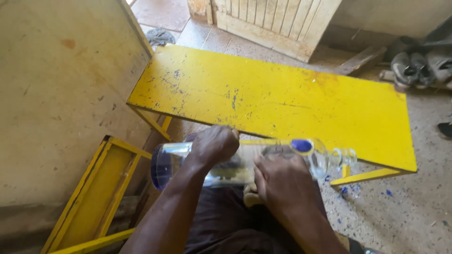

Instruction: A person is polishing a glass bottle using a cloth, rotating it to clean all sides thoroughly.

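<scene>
A clear glass bottle [325, 160] with a blue base and a blue patch near its shoulder lies sideways across my lap, neck pointing right. My left hand [214, 145] grips its body near the blue base. My right hand [281, 178] presses on the bottle's middle, fingers curled over the glass; whether it holds a small tool is hidden. A pale cloth or pad shows just under the bottle between my hands.
A scuffed yellow bench top [282, 101] stands just beyond the bottle. A yellow frame [101, 188] leans at lower left against a tan wall [61, 94]. Blue flecks [351, 190] dot the speckled floor. Shoes [414, 68] and a slatted wooden panel [278, 23] lie beyond.
</scene>
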